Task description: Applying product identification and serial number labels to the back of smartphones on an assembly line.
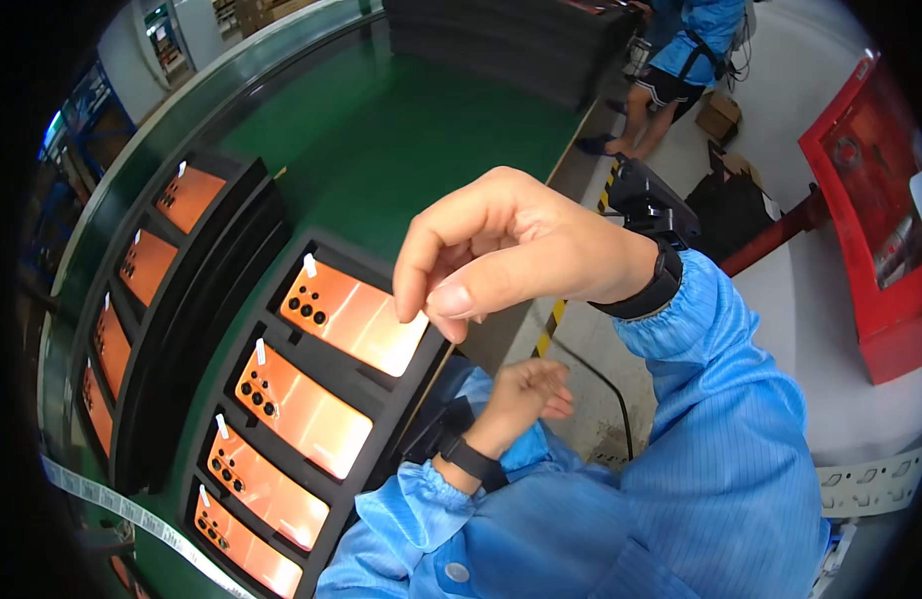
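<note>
Right hand [511,255] up front, raised over the near tray, thumb and forefinger pinched together in a closed grip; whether anything thin sits between them, I cannot tell. Directly under those fingertips lies the top orange phone back cover [353,316], glossy, camera holes at its left end, a small white tab [309,265] sticking up at its corner. The hand hovers just above its right end, not touching it.

Left hand [526,394] sits lower, off the bench edge, fingers loosely curled and apart, holding nothing, a black wristband [469,459] at the cuff of the blue sleeve.

The cover rests in the top slot of a black foam tray [381,394], with three more orange covers below it in their own slots, each with a white tab. A second black tray [236,185] lies to the left, well apart from the hands, also carrying orange covers. Both trays sit on the green bench [401,140]. Far end, a stack of dark trays [501,40]. Beyond the bench, another person in blue [686,50] stands on the floor, and a red cabinet [875,200] stands at the right.
</note>
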`<action>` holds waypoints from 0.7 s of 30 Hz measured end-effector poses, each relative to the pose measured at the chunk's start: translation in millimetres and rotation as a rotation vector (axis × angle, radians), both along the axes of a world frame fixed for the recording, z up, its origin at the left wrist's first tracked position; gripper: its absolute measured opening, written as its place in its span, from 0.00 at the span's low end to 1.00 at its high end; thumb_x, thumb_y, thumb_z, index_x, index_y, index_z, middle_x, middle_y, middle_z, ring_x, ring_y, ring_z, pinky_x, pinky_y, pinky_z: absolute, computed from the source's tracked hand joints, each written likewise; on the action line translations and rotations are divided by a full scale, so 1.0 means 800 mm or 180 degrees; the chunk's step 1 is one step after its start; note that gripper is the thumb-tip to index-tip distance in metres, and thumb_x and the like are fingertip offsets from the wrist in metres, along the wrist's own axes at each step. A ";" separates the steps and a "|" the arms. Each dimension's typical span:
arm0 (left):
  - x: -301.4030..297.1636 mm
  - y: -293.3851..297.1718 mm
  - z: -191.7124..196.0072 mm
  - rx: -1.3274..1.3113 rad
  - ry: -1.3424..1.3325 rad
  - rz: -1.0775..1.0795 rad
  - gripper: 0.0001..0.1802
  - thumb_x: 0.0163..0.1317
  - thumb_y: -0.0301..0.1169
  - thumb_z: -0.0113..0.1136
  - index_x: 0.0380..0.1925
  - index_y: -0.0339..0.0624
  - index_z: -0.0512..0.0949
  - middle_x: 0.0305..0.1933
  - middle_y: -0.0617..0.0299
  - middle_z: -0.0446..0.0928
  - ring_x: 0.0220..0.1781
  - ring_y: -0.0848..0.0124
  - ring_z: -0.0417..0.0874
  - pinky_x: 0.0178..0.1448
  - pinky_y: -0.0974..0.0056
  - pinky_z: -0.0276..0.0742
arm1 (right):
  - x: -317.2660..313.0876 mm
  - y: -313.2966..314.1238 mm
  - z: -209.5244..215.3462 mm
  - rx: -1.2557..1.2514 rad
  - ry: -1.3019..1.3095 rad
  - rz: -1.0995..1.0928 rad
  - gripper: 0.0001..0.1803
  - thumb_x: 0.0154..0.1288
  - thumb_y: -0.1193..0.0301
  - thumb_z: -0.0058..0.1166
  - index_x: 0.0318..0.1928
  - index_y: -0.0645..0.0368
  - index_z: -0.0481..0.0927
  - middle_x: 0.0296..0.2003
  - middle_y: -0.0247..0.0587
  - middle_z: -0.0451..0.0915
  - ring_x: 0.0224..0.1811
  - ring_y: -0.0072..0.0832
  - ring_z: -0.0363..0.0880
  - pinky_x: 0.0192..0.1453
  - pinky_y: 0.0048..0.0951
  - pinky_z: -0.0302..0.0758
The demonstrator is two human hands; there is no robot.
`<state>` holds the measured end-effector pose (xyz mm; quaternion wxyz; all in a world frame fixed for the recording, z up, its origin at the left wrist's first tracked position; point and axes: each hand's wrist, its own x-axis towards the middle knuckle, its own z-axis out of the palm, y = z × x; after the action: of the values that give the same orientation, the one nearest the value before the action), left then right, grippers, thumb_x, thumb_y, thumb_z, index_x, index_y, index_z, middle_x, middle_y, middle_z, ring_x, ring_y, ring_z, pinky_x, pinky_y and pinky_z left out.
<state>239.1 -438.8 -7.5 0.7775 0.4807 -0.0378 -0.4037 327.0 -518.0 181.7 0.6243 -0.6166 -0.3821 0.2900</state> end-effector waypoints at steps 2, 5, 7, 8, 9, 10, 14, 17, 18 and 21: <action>-0.014 0.014 -0.002 0.0140 0.0155 -0.0145 0.17 0.69 0.29 0.51 0.54 0.32 0.71 0.40 0.52 0.80 0.37 0.67 0.84 0.42 0.67 0.82 | 0.002 0.011 -0.010 0.0094 0.0118 0.0073 0.14 0.62 0.69 0.56 0.40 0.69 0.80 0.29 0.39 0.80 0.31 0.21 0.79 0.36 0.21 0.74; -0.048 0.049 -0.011 0.0056 -0.0366 -0.0550 0.21 0.69 0.30 0.52 0.60 0.33 0.67 0.45 0.55 0.80 0.46 0.70 0.82 0.53 0.67 0.77 | -0.009 0.028 -0.008 0.0017 0.0148 0.0126 0.14 0.60 0.69 0.56 0.39 0.70 0.80 0.28 0.41 0.80 0.30 0.22 0.79 0.35 0.22 0.73; -0.076 0.080 0.007 -0.0053 -0.1145 -0.0623 0.20 0.69 0.30 0.52 0.58 0.34 0.69 0.49 0.55 0.79 0.49 0.68 0.81 0.57 0.64 0.75 | -0.015 0.038 -0.009 -0.0154 -0.0255 -0.0069 0.13 0.59 0.69 0.56 0.37 0.69 0.80 0.27 0.42 0.80 0.29 0.23 0.79 0.34 0.22 0.73; -0.091 0.099 0.026 -0.0034 -0.1444 -0.0659 0.19 0.69 0.31 0.52 0.57 0.35 0.70 0.51 0.53 0.79 0.51 0.66 0.80 0.57 0.62 0.75 | -0.016 0.042 -0.012 -0.0284 -0.0567 -0.0208 0.13 0.58 0.69 0.56 0.36 0.69 0.80 0.27 0.42 0.80 0.28 0.24 0.79 0.33 0.22 0.72; -0.101 0.121 0.045 -0.0123 -0.1874 -0.0426 0.18 0.69 0.30 0.52 0.56 0.34 0.71 0.53 0.51 0.77 0.53 0.63 0.79 0.58 0.61 0.74 | -0.012 0.043 -0.021 -0.0164 -0.0734 -0.0141 0.10 0.60 0.72 0.54 0.37 0.69 0.81 0.29 0.42 0.81 0.30 0.23 0.79 0.35 0.22 0.74; -0.114 0.142 0.069 -0.0172 -0.2303 -0.0191 0.17 0.69 0.30 0.52 0.55 0.34 0.72 0.55 0.49 0.75 0.55 0.60 0.78 0.58 0.59 0.74 | -0.008 0.050 -0.033 -0.0028 -0.0878 -0.0064 0.08 0.62 0.76 0.52 0.37 0.69 0.81 0.31 0.42 0.82 0.33 0.22 0.79 0.38 0.22 0.75; -0.205 0.237 0.154 -0.0601 -0.2805 0.0945 0.22 0.66 0.31 0.54 0.57 0.31 0.68 0.60 0.41 0.70 0.62 0.51 0.72 0.62 0.49 0.69 | -0.017 0.085 -0.060 0.0053 -0.0809 -0.0055 0.09 0.62 0.74 0.52 0.37 0.68 0.81 0.30 0.42 0.81 0.32 0.21 0.79 0.38 0.21 0.74; -0.264 0.228 0.257 0.0995 -0.3028 0.2462 0.06 0.56 0.19 0.56 0.33 0.35 0.79 0.40 0.55 0.80 0.40 0.59 0.82 0.45 0.58 0.77 | -0.049 0.133 -0.097 -0.0006 -0.0240 0.0395 0.08 0.64 0.74 0.53 0.38 0.67 0.81 0.30 0.39 0.81 0.33 0.20 0.80 0.37 0.21 0.74; -0.277 0.226 0.268 0.1255 -0.3245 0.2606 0.05 0.55 0.19 0.57 0.32 0.37 0.79 0.39 0.56 0.80 0.40 0.60 0.82 0.43 0.59 0.77 | -0.063 0.147 -0.107 -0.0041 0.0072 0.0533 0.07 0.64 0.75 0.53 0.38 0.66 0.81 0.30 0.38 0.81 0.33 0.19 0.80 0.37 0.21 0.74; -0.293 0.237 0.283 0.1878 -0.3808 0.2917 0.05 0.53 0.21 0.62 0.31 0.41 0.80 0.37 0.58 0.79 0.37 0.65 0.81 0.38 0.64 0.76 | -0.095 0.178 -0.136 -0.0111 0.0250 0.1072 0.07 0.64 0.77 0.53 0.40 0.67 0.81 0.30 0.37 0.81 0.32 0.19 0.79 0.36 0.21 0.74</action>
<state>5.0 -249.5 219.1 0.5550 0.7683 -0.1385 0.2873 251.4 -375.3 73.2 0.5705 -0.5427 -0.4502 0.4210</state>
